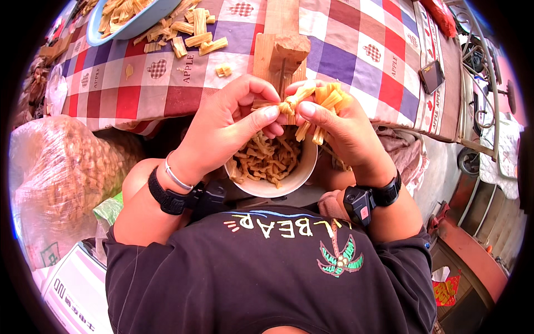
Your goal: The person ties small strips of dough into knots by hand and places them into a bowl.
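Observation:
Between my two hands is a yellow ribbed strip (287, 106) that looks like dried bean curd, with a knot-like bunch at its middle. My left hand (222, 125) pinches its left end between thumb and forefinger. My right hand (350, 128) is closed on the other end, and a bundle of similar yellow strips (331, 99) sticks out of the same hand. Just below my hands a white bowl (278, 191) holds many twisted brownish-yellow pieces (270, 158). Right beyond my fingertips stands a wooden block (282, 50) with a thin upright metal piece at its front.
A light blue basin (132, 29) of yellow strips stands at the far left of the checked tablecloth (345, 61), with loose strips (199, 33) beside it. A phone (431, 77) lies near the right table edge. On my left is a large plastic-wrapped sack (72, 167); a metal-framed cart (489, 111) stands right.

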`<state>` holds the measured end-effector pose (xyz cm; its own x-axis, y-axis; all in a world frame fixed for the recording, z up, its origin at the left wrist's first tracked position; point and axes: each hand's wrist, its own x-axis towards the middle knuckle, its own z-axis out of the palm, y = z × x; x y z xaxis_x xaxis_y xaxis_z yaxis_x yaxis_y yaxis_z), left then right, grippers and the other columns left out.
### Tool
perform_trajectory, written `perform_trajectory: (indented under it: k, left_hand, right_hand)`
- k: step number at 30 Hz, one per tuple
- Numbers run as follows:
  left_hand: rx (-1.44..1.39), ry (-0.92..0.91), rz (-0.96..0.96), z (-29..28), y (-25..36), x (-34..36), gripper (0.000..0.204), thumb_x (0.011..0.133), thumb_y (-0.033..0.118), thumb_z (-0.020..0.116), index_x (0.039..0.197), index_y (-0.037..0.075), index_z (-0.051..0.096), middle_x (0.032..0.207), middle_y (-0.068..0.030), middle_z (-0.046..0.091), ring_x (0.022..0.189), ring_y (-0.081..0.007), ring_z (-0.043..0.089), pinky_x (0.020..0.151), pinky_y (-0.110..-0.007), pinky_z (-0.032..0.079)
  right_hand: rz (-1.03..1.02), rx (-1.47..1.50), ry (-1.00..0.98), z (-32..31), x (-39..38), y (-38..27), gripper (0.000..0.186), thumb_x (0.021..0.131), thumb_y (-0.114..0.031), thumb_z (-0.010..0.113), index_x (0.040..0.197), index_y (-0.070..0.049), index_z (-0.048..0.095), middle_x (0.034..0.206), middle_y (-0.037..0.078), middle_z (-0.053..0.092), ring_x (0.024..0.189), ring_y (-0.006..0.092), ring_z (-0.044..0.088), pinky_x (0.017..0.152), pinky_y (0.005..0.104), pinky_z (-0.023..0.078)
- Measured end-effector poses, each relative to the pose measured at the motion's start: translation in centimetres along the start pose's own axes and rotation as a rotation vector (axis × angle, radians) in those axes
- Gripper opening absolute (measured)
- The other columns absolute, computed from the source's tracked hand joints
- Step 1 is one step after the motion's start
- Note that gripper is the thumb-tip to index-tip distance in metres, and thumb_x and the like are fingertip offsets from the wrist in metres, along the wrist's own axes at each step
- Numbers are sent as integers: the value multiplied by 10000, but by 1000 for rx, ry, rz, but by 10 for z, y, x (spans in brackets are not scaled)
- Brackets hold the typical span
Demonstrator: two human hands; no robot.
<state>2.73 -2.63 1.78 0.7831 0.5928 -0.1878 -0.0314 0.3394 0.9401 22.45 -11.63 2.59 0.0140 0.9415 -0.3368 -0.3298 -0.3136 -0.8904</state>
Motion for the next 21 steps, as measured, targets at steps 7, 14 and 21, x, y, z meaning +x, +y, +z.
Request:
perform_trajectory:
  k: [7, 14, 21]
  left_hand:
    - [427, 103, 327, 4, -11, -2, 79, 939, 45, 661, 1007, 21, 628, 875, -41, 651, 755, -79, 608, 676, -241, 486]
    - [397, 43, 139, -5, 5, -8, 217, 999, 222, 596, 934, 18, 631, 801, 22, 592, 680, -45, 483, 628, -207, 412]
    - [200, -106, 41, 3, -1, -1, 203, 1010, 224, 590, 1076, 32, 601, 916, 12, 605, 764, -44, 515, 679, -209, 435]
  right_hand:
    - [123, 273, -43, -5, 3, 18, 306, 955, -214, 673, 1173, -4, 625, 996, 17, 663, 946, 79, 620, 822, 223, 486]
    - [120, -285, -186, -5, -9, -6, 216, 968, -205, 670, 1065, -12, 673, 986, 18, 669, 937, 78, 595, 834, 234, 471]
    - [109, -350, -367, -6, -10, -12, 217, 969, -169, 671, 1069, 23, 681, 985, 26, 682, 939, 100, 609, 849, 268, 488]
